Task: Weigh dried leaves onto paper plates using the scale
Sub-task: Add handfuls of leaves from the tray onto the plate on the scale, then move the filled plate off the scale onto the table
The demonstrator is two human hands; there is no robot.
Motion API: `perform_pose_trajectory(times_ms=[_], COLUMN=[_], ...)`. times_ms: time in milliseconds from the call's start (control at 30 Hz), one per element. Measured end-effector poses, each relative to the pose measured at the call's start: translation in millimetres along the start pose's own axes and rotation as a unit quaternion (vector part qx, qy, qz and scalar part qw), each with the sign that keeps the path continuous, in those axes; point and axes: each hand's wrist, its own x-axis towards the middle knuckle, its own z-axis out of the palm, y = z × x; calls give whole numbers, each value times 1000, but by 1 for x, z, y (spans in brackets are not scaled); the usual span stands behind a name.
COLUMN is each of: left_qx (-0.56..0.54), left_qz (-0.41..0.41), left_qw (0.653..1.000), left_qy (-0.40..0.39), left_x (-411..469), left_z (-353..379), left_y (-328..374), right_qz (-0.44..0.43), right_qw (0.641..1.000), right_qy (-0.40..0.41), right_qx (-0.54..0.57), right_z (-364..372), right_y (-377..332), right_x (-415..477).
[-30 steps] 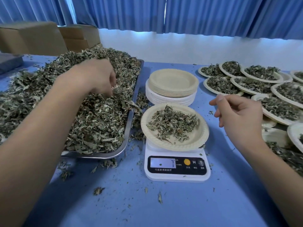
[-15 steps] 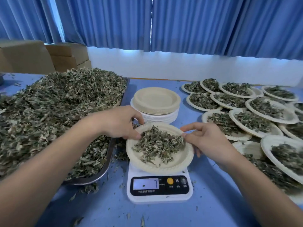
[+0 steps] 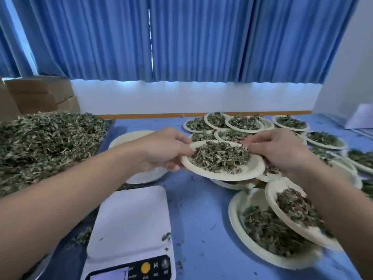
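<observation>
The scale point(image 3: 131, 223) is cut off by the bottom edge, so we see only a strip of its display point(image 3: 110, 276) and cannot read it. Only a few leaf bits lie on its white platform. The stack point(image 3: 129, 138) of unused plates sits mostly hidden behind the left hand point(image 3: 163, 150) and its forearm. The tray point(image 3: 110, 127) under the big pile point(image 3: 46, 142) shows just a sliver of rim. The two near plates point(image 3: 252, 245) at the lower right are blurred, one overlapping the other, and the right forearm covers part of them.

The plate point(image 3: 251, 168) is held above the worktop point(image 3: 197, 209), beyond the scale and to its right, in front of the filled plates point(image 3: 244, 123). The left hand grips its left rim, thumb on top and fingers underneath. The right hand point(image 3: 278, 152) grips the right rim, thumb by the edge of the heap; we cannot see its fingers below the plate.

The plate is round and pale, with a crimped rim, and sits roughly level. Its leaves point(image 3: 220, 156) form a loose mound of dull green and brownish shreds across the middle and back. The front stretch of the plate shows bare.
</observation>
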Motion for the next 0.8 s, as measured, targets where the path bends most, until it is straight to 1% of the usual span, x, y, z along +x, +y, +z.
perform_pose_trajectory(times_ms=[133,267,400,467,533,600,667,800], left_qx=[-47,-87,-104,-120,-128,-92,-38,99], left_qz=[4,12,11,13,31,69,100,139], left_qw=[999,996,994,992,989,986,983,979], left_qy=[3,24,26,31,65,122,150,113], left_x=[48,99,146,171,199,226,249,283], left_z=[45,84,121,137,149,158,162,172], left_y=[24,45,66,76,87,95,103,110], right_qz=[53,106,135,164,199,225,242,253], right_qw=[998,994,986,978,966,955,945,933], right_qy=[21,32,98,130,161,188,215,253], right_qx=[-6,17,24,25,34,49,53,29], right_z=[-43,-80,-114,-128,-142,-154,-162,-166], right_y=[32,66,96,107,116,125,134,148], right_x=[28,53,83,106,132,159,187,240])
